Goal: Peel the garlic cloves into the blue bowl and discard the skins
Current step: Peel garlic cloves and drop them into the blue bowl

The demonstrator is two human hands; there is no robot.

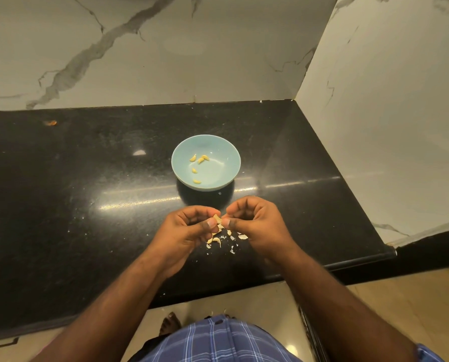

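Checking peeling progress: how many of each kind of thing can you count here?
Blue bowl: 1
Peeled cloves in the bowl: 5
Clove held between the hands: 1
Hands: 2, left, right
Skin scraps on the counter: too small to count
Total counted: 9

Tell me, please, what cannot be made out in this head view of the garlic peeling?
- The garlic clove, pinched between left hand and right hand: the fingertips cover most of it, so how much skin remains is unclear.
- The pile on the black counter: pieces too small to tell skins from unpeeled cloves, and the hands partly cover it.
- The blue bowl: five peeled cloves show.
- The orange speck far left: too small to identify.
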